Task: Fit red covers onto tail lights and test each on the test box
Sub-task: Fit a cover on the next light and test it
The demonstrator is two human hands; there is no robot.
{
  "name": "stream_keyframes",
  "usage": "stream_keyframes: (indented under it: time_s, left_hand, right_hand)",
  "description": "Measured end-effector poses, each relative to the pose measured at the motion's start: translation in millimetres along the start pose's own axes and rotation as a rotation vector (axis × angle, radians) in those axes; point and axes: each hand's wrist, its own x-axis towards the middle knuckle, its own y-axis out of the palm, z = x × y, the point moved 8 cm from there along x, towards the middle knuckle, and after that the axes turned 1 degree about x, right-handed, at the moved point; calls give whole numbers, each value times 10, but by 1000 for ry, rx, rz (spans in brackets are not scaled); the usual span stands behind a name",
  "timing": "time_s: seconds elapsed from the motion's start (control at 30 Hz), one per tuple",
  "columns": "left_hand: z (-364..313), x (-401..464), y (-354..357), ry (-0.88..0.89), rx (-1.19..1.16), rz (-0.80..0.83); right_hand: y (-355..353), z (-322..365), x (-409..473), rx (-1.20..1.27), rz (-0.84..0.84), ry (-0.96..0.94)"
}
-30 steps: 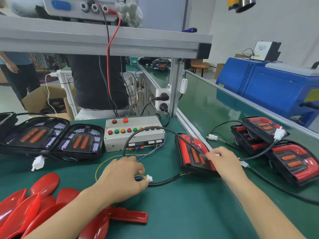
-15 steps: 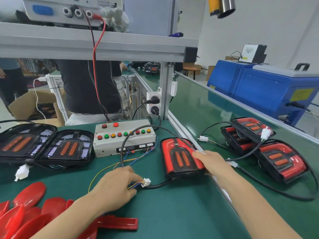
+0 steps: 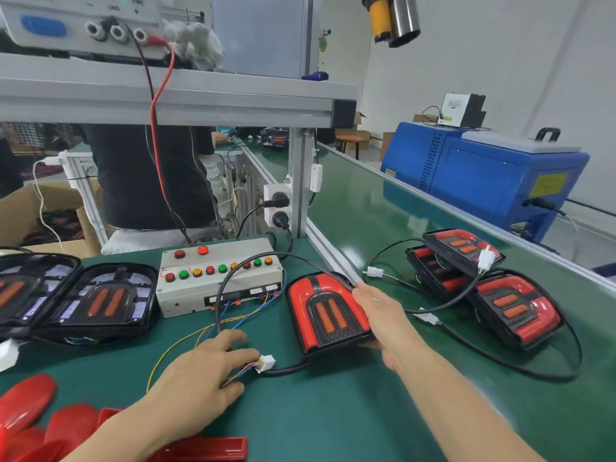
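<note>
So the covered tail light point(image 3: 328, 311) is sitting flat on the green bench at about 3 o'clock from the test box point(image 3: 218, 278), close enough that its black cable point(image 3: 286, 368) reaches the box's loose coloured wires. Left hand point(image 3: 206, 371) is curled over those wires, fingertips pinching them just behind the white connector point(image 3: 266, 363), probably to keep the plug joint steady for the test. Right hand point(image 3: 383, 315) grips the lamp's right edge with its fingers wrapped around it, looks like it's bracing it. Spare red covers point(image 3: 30, 425) are heaped at 7 o'clock, uncovered lights point(image 3: 100, 301) at 9 o'clock, finished ones point(image 3: 513, 305) off at 3 o'clock, well apart.
</note>
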Motion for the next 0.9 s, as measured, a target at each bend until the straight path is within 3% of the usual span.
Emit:
stream_keyframes:
  time_s: [0.23, 0.5, 0.63, 0.7, 0.9]
  left_hand:
    - [36, -146, 23, -60, 60, 83]
    - [-27, -97, 157, 31, 157, 156]
    - [-106, -124, 63, 170, 199, 53]
    - [-188, -148, 11, 271, 299, -79]
    - [-132, -142, 53, 304, 335, -195]
  right_hand:
    - [-617, 364, 75, 77, -123, -155]
    - [-939, 722, 432, 432, -438, -349]
    - [-757, 813, 763, 385, -504, -423]
    - [-693, 773, 923, 375, -538, -415]
    - [-568, 673, 1290, 248, -606, -406]
